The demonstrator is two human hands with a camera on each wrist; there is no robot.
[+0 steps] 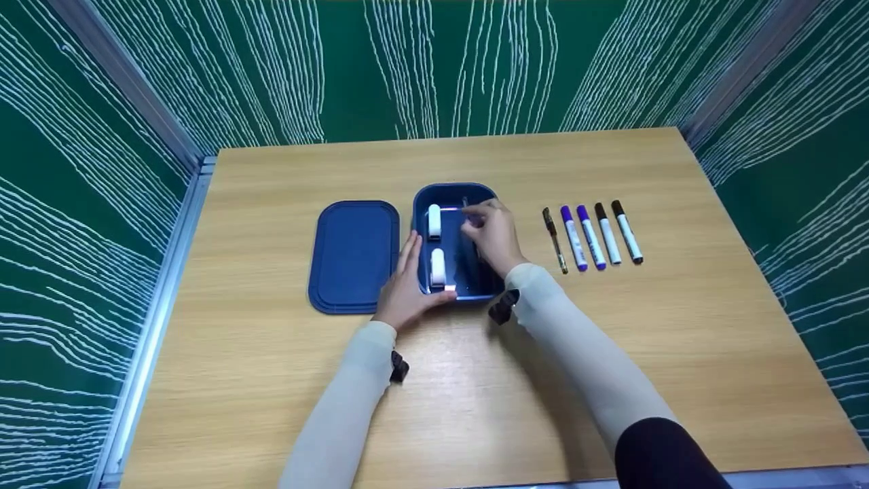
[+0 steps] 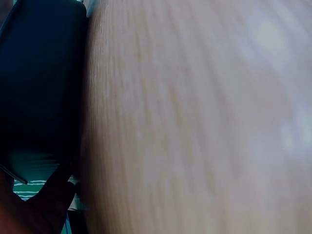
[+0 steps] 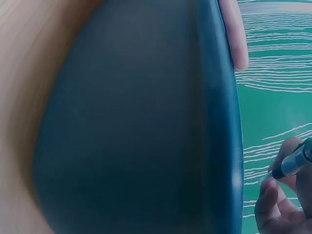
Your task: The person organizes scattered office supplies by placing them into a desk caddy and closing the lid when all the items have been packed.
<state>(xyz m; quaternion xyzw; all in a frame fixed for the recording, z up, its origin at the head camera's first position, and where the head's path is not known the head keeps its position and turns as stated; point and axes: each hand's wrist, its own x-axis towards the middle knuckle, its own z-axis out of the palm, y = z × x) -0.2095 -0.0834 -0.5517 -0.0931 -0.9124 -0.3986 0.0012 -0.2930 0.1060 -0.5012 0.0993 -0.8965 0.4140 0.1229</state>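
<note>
To the left of my left hand [image 1: 411, 288], a flat navy-blue lid [image 1: 353, 258] with rounded corners lies on the table [image 1: 237, 380]. My left hand spans the near-left corner of the deep navy-blue rounded-rectangular box [image 1: 453, 189], fingers straight along its left wall, thumb spread at the near wall. Caution: if this brace slackens, a knock from my right wrist could skew the box. Just right of my left fingers, two white rounded oblong pieces [image 1: 434, 221] lie inside in line; a stray fingertip could displace either. My right hand [image 1: 494, 234] holds a slim dark-and-clear cylindrical pen [image 3: 295, 163] in a narrow pinch, over the box's right half. Caution: early release could drop the pen, and its round barrel could roll toward the white pieces. Its long axis runs roughly along the box's long sides, far end pointing away from me; I cannot tell which end writes. Right of my right hand, a slim black-capped pen [image 1: 555, 241] and four white-barrelled markers [image 1: 592, 238] lie side by side, caps away from me.
</note>
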